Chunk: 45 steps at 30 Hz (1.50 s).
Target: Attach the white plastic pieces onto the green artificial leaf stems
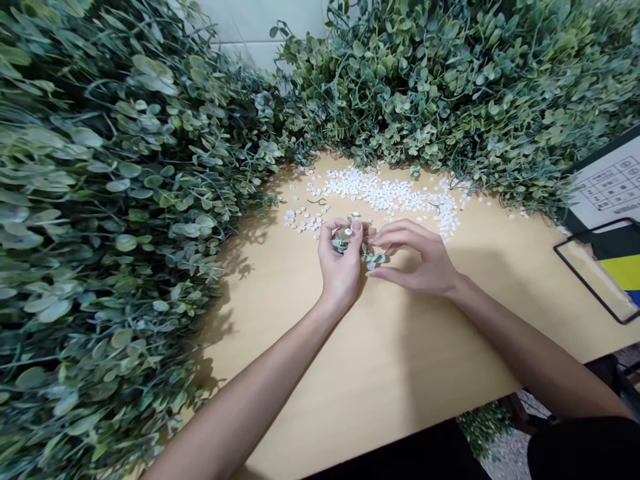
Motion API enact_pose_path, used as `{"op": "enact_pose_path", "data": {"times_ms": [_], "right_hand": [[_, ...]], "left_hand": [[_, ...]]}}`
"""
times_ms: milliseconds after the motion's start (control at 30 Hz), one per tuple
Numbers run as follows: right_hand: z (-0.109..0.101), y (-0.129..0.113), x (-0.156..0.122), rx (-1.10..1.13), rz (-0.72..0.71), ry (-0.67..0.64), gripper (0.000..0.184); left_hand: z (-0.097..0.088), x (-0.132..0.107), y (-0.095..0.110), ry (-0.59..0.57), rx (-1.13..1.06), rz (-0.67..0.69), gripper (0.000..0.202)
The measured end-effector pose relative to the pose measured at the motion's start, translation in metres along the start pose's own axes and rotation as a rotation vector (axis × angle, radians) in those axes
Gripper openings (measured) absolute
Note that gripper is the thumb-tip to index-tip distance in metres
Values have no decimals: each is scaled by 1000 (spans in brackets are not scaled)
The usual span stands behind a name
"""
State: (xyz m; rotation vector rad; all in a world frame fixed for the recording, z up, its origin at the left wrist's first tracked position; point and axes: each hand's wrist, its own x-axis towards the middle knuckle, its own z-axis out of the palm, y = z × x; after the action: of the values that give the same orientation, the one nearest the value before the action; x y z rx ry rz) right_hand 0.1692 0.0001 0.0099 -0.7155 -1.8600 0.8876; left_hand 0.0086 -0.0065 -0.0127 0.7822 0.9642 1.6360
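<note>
Over the middle of the table, my left hand (341, 260) is closed round a small sprig of artificial leaves (373, 259). A small white ring-like piece (348, 232) shows by its thumb. My right hand (417, 257) is just to the right, thumb and fingers apart around the leaf tips. Whether its fingertips touch the sprig I cannot tell. Beyond both hands lies a scatter of small white rings (385, 193), and a short green stem piece (317, 201) lies left of them.
Dense artificial greenery (115, 220) is heaped along the left, and more foliage (425, 87) stands at the back and right. A board with a printed sheet (607, 183) and a black wire frame (590, 283) are at the right of the wooden table (320, 387).
</note>
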Motion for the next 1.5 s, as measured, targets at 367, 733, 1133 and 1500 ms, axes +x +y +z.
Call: {"op": "enact_pose_path", "data": {"times_ms": [367,733,1133,1500], "right_hand": [[-4,14,5,330,299,228,36],[-13,18,12,583,489,300,36],[-19,16,9,487,444,128,43],[-71,41,21,60,214,789,26]], "left_hand": [[-4,1,-1,-130,38,-65,65],[-4,-1,4,-268,15,-200,88],[1,2,8,-147,-85,-191,60],[1,-2,9,-160,57,-186,77]]}}
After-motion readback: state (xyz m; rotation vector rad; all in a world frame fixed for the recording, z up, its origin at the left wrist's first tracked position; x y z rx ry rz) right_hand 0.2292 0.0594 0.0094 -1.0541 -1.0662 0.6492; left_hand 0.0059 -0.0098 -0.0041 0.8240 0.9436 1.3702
